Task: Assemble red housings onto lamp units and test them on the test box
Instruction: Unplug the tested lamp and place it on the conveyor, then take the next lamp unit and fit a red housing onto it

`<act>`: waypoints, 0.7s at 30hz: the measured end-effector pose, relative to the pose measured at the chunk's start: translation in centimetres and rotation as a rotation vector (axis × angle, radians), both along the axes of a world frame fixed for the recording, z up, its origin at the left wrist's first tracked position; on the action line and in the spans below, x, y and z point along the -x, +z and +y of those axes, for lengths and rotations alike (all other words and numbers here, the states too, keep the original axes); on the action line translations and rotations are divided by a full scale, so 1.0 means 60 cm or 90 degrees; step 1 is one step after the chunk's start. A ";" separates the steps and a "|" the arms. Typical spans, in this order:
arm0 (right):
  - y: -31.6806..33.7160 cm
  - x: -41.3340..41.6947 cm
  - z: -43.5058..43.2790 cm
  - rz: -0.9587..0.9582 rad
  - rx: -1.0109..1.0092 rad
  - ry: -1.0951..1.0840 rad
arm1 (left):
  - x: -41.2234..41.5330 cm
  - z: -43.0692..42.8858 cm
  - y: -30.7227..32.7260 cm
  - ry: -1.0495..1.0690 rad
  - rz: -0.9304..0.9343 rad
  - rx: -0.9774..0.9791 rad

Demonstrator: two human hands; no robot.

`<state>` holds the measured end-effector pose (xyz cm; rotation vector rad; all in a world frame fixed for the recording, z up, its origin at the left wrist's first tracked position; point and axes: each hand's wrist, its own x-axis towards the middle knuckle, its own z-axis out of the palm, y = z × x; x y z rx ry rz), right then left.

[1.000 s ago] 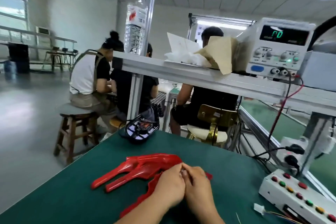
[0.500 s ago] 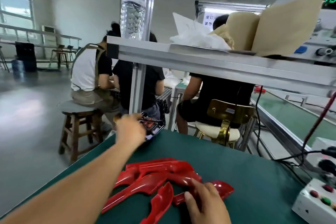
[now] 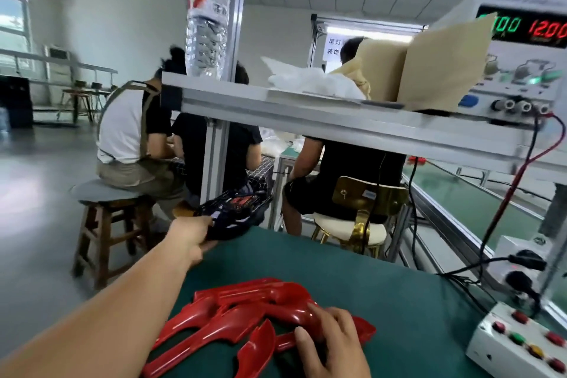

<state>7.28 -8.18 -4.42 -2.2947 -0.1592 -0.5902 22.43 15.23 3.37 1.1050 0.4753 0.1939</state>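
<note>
The left hand (image 3: pixel 191 238) gripped the dark lamp unit (image 3: pixel 237 213) at the green table's (image 3: pixel 368 279) far edge, mid-frame, while the right hand (image 3: pixel 334 344), fingers curled, held the red housings (image 3: pixel 239 307) at lower centre.

The left arm reaches far forward, its bare forearm running up from the lower left corner. The left hand (image 3: pixel 191 238) is closed on the near edge of the dark lamp unit (image 3: pixel 234 213). The right hand (image 3: pixel 333 344) sits close to the body, palm down. Its fingers (image 3: pixel 336 317) curl over a red housing (image 3: pixel 276 298), and the thumb presses the housing's near side.
</note>
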 end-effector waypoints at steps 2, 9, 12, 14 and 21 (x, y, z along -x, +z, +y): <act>0.009 0.011 0.005 -0.043 -0.063 -0.015 | 0.055 -0.046 0.026 -0.007 -0.063 0.092; 0.089 0.057 0.022 -0.031 -0.377 0.050 | 0.242 -0.219 -0.014 -0.044 -0.076 0.165; 0.108 0.065 0.016 0.003 -0.493 -0.045 | 0.290 -0.250 -0.033 -0.039 -0.108 0.074; 0.120 0.079 -0.002 -0.004 -0.535 -0.090 | 0.307 -0.247 -0.033 -0.051 -0.123 0.059; 0.109 0.120 -0.103 0.093 -0.689 0.004 | 0.292 -0.149 -0.023 0.007 -0.187 0.059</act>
